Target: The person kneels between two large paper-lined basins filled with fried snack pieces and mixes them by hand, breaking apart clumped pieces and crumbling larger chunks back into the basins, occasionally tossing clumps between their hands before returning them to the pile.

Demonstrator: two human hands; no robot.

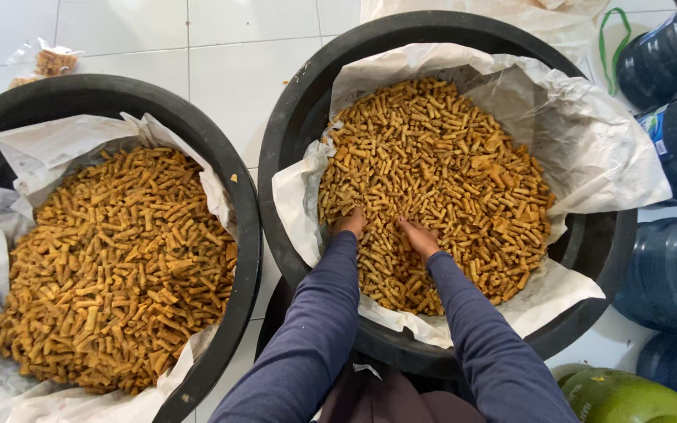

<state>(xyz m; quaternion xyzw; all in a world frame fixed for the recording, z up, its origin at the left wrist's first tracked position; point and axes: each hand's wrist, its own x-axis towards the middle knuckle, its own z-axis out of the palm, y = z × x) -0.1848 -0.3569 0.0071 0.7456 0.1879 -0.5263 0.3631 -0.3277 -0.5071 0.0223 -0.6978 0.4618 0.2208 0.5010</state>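
Both hands were plunged into the heap of golden-brown snack sticks (440, 172) filling the black tub (291, 117) at the centre of the frame. The left hand (350, 222) sat at the lower left of the heap and the right hand (418, 237) just beside it, a narrow strip of sticks between them. The fingers of both were sunk among the sticks, so how far they were spread, and whether they gripped any, could not be told. Blue sleeves ran down from the wrists to the bottom edge of the frame, crossing the near rim.

White paper lining (597, 149) lay under the sticks and lapped over the rim on the right and the near side, leaving bare black wall at the upper left. Above and to the right of the hands the heap lay open out to the paper.

A second black tub (244, 219), also paper-lined and full of the same sticks, filled the left of the frame, its rim nearly touching the first. White tiled floor (229, 70) showed between them at the top. Blue water jugs (671, 266) crowded the right edge, and a green rounded object (628, 395) sat in the lower right corner.
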